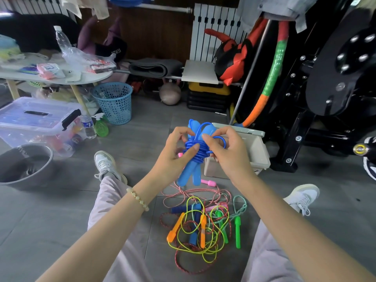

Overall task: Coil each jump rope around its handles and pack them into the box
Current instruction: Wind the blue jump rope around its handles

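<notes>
Over the tangled loose ropes [203, 226] on the floor, just before the box [259, 153] that the right hand [228, 153] partly hides, right and left hand [174, 152] both pinch the coiled blue jump rope [198, 153], handles near upright, butts down.

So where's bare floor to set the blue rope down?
Bare floor lies between the metal bowl and the left shoe, and between the blue basket and the beige box. On the person's side of the box, the tangled ropes crowd the floor.
</notes>
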The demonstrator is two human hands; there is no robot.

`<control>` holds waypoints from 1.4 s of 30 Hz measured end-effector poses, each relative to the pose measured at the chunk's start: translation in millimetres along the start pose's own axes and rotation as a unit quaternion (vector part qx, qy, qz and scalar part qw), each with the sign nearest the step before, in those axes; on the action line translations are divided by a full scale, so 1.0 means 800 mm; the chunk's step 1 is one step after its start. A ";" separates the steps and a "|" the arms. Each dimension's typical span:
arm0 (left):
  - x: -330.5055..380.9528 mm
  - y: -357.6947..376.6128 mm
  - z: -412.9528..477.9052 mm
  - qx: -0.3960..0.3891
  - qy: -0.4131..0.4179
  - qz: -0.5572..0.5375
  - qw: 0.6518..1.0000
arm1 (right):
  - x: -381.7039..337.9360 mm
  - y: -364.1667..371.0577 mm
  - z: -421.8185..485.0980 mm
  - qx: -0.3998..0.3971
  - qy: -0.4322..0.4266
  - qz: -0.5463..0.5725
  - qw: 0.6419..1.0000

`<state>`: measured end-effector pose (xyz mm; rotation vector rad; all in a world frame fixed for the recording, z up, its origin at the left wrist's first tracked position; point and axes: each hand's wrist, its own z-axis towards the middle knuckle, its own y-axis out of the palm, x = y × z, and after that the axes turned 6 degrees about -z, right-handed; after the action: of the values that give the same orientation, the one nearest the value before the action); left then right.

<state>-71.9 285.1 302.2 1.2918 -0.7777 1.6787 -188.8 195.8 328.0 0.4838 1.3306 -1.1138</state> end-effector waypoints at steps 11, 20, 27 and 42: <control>-0.001 0.007 -0.012 0.031 -0.013 0.049 0.998 | -0.007 0.009 -0.009 0.081 -0.064 -0.042 0.994; -0.004 0.000 -0.013 0.058 0.055 0.136 0.987 | -0.013 0.000 -0.021 -0.058 0.024 0.009 0.998; 0.007 0.000 -0.009 0.087 -0.038 -0.006 0.995 | -0.006 -0.006 -0.024 -0.104 -0.069 -0.045 0.991; 0.014 -0.017 -0.010 0.001 -0.042 0.014 0.999 | 0.004 0.005 -0.027 0.029 -0.138 -0.079 0.987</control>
<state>-64.4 301.1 310.4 1.3657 -0.8477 1.6564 -196.7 214.0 319.1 0.2557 1.1098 -1.3025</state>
